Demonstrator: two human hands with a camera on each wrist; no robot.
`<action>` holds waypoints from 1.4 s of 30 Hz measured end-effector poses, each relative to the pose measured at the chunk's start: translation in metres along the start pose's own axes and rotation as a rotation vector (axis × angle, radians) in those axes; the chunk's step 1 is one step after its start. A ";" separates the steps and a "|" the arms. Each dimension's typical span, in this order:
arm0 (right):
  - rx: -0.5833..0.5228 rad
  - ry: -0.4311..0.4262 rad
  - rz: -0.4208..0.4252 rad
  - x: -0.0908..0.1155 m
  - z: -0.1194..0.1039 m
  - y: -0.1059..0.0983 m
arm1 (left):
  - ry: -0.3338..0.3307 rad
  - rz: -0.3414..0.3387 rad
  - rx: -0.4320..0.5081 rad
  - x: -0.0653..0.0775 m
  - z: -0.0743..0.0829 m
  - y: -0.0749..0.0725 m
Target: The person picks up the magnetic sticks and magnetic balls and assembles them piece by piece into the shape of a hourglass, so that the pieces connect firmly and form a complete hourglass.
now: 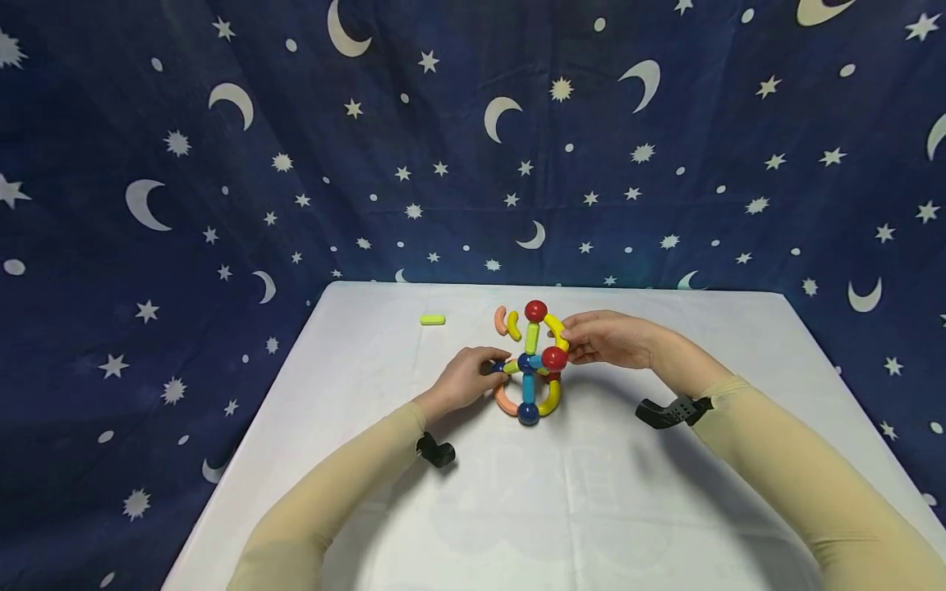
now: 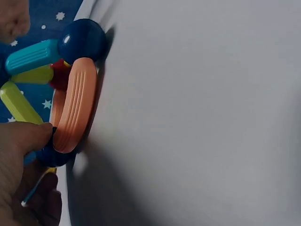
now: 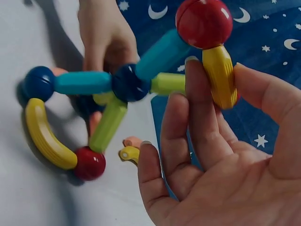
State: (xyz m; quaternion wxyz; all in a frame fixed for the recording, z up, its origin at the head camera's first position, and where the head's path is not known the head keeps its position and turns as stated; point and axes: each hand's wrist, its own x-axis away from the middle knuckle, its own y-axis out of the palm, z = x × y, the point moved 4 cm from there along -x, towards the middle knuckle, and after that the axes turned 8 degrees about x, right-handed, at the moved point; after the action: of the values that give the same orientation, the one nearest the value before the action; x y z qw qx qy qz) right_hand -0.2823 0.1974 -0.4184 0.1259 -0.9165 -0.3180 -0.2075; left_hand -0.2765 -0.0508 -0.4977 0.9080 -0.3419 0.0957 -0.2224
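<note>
A structure of coloured rods and balls stands on the table, with a dark blue ball (image 3: 131, 83) at its centre. Blue and lime green straight rods branch from that ball. My right hand (image 1: 609, 338) pinches a yellow curved rod (image 3: 220, 75) between thumb and fingers; its end meets a red ball (image 3: 204, 22) at the upper part. At the structure's left side, my left hand (image 1: 464, 379) grips a low dark blue ball (image 2: 54, 156), thumb on top. An orange curved rod (image 2: 77, 103) runs from there to the front blue ball (image 1: 528, 413). Another yellow curved rod (image 3: 47, 136) lies low on the right.
Behind the structure lie a loose orange curved rod (image 1: 501, 320) and a yellow curved one (image 1: 513, 326). A lime green straight rod (image 1: 432, 320) lies farther left. A white cloth covers the table (image 1: 562, 509). A dark blue curtain (image 1: 458, 148) with moons and stars hangs behind.
</note>
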 end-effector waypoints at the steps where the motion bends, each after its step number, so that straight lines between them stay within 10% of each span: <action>1: -0.020 0.001 0.004 0.003 0.002 0.001 | 0.010 -0.010 0.010 -0.003 0.001 0.001; 24: -0.195 -0.010 0.085 0.027 0.017 0.005 | 0.051 -0.035 -0.003 -0.018 0.006 0.007; 42: -0.202 -0.008 0.103 0.028 0.019 0.001 | -0.120 0.256 -0.171 -0.020 -0.043 -0.086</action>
State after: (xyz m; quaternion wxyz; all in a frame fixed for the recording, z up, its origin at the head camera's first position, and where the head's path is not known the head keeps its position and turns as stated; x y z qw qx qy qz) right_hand -0.2563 0.2186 -0.4223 0.0423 -0.9405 -0.2484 -0.2281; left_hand -0.3371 -0.1234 -0.4725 0.9007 -0.4154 0.1027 -0.0751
